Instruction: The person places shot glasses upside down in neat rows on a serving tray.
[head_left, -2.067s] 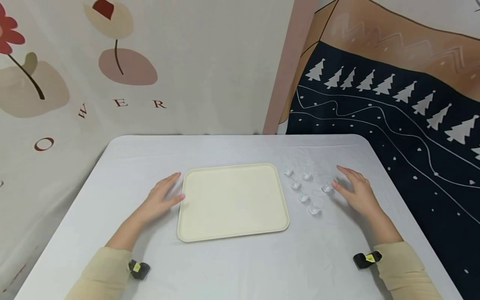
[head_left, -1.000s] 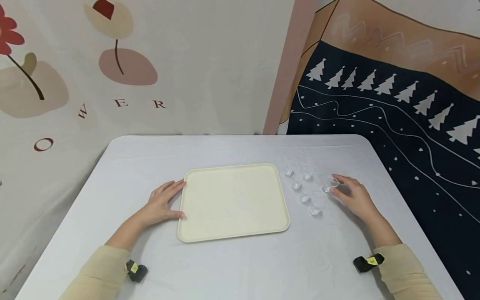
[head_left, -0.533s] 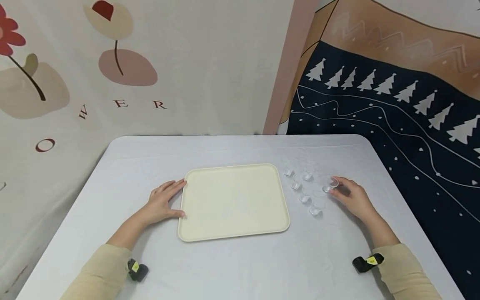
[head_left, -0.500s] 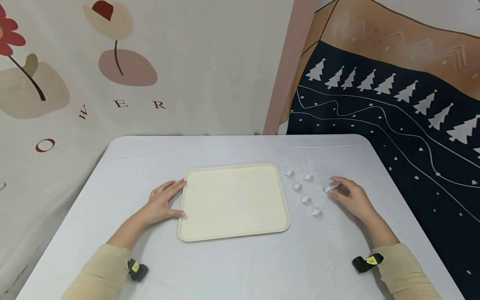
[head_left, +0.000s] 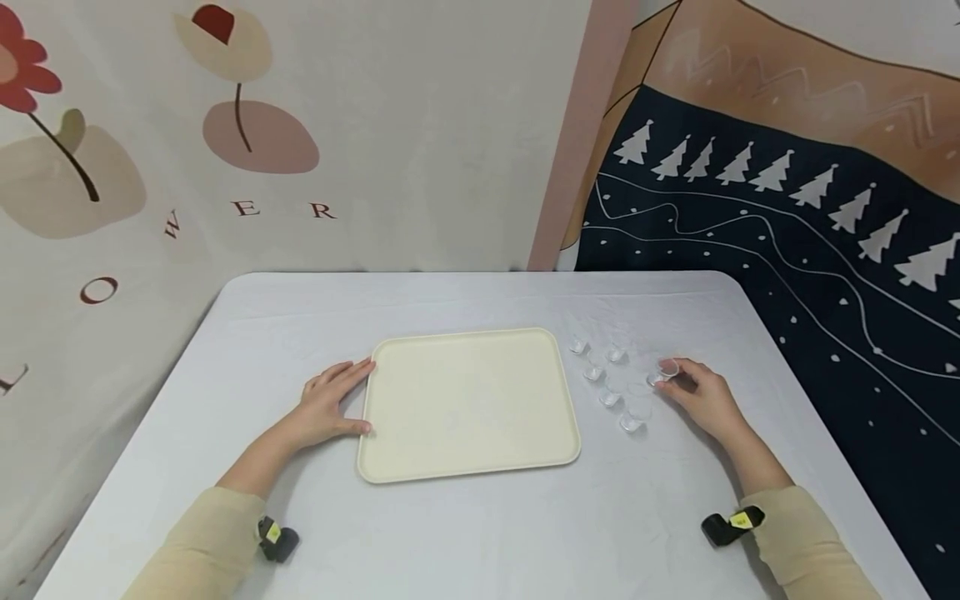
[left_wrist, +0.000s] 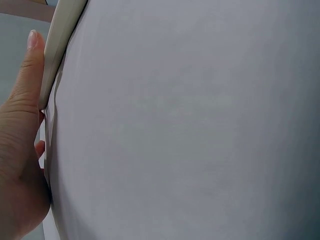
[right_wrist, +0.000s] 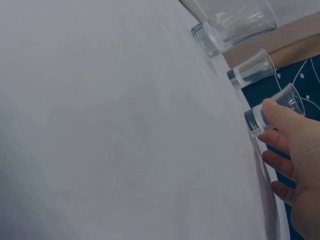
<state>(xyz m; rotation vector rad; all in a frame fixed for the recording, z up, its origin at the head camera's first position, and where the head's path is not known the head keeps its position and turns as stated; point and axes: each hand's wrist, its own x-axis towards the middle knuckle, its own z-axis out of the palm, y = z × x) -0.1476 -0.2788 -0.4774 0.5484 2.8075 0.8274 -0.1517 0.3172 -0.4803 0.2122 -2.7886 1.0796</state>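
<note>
A cream rectangular tray (head_left: 468, 408) lies flat near the middle of the table. My left hand (head_left: 324, 410) rests against the tray's left edge, fingers spread and straight, the thumb lower down on the same side. In the left wrist view the thumb (left_wrist: 29, 80) lies along the pale rim. On the right, my right hand (head_left: 708, 404) pinches a small clear shot glass (right_wrist: 254, 120) between thumb and fingers. The glass stands upright, its base at the tablecloth. Several more shot glasses (head_left: 632, 425) stand between that one and the tray.
A white cloth (head_left: 480, 537) covers the table. In the right wrist view, two other glasses (right_wrist: 252, 70) stand beyond the held one. Printed fabric hangs behind the table, a dark blue piece with trees (head_left: 750, 225) on the right.
My left hand has shifted to the tray's left edge with its fingers spread wider. My right hand has moved in and taken hold of the nearest shot glass. The tray has stayed put.
</note>
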